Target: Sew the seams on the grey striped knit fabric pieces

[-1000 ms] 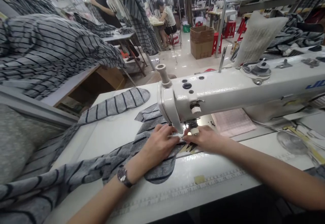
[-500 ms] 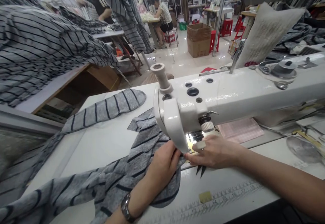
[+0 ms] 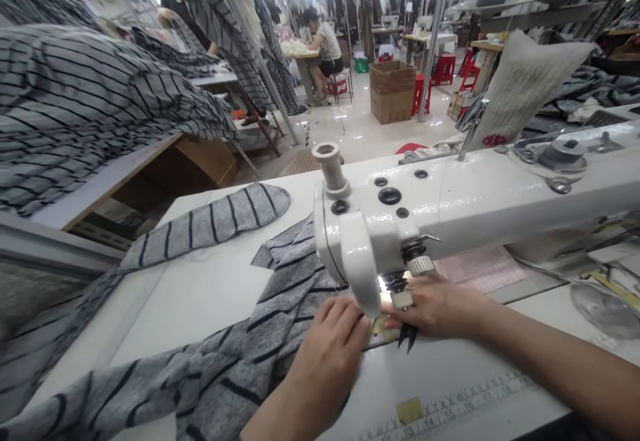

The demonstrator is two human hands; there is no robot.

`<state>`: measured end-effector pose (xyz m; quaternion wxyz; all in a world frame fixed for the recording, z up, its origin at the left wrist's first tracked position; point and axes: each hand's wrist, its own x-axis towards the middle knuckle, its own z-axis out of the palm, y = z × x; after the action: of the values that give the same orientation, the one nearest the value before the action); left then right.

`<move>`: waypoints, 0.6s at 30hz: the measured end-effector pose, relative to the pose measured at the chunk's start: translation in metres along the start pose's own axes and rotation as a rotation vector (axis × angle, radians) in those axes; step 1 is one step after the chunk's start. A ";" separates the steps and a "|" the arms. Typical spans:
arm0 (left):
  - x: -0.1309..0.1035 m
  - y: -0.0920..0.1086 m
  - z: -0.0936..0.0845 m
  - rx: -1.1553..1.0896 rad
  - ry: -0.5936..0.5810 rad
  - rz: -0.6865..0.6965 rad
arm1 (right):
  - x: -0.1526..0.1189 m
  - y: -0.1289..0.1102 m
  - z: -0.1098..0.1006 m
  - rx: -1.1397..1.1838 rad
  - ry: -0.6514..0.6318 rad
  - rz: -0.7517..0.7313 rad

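Note:
My left hand [image 3: 336,338] is closed on the grey fabric with black stripes [image 3: 280,301], right beside the needle area of a white sewing machine [image 3: 360,248]. Its fingertips are partly behind the machine head. My right hand [image 3: 435,304] is on the other side of the needle, fingers curled under the presser parts. Two dark pointed blades of what look like thread snips [image 3: 407,338] stick out below its palm; their handle is hidden in the hand. The fabric trails leftward in folds across the white table [image 3: 210,294].
A rounded striped piece [image 3: 225,218] lies at the table's far left. A ruler strip [image 3: 450,411] with a yellow patch runs along the front edge. Pink cloth [image 3: 493,268] lies behind the machine arm. Striped fabric is heaped at left; beyond are a cardboard box [image 3: 393,94] and two people.
The view has tilted up slightly. My left hand and forearm now cover the fabric's rounded lower edge, and the wristwatch has left view. My right hand stays by the needle, its blades pointing down.

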<state>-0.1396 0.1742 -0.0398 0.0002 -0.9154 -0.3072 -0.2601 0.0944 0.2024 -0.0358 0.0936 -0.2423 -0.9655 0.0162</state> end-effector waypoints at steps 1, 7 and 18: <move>-0.001 0.002 0.001 -0.012 0.027 -0.004 | 0.000 0.000 0.001 -0.008 0.041 -0.003; -0.004 0.002 0.006 0.004 0.139 0.025 | -0.001 -0.005 0.003 -0.048 0.196 0.028; 0.000 -0.013 0.009 0.171 0.040 0.027 | 0.002 0.004 0.021 0.062 -0.054 0.136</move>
<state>-0.1427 0.1861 -0.0495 0.0880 -0.9107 -0.3157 -0.2514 0.0907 0.2070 -0.0561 0.0734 -0.3039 -0.9480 0.0589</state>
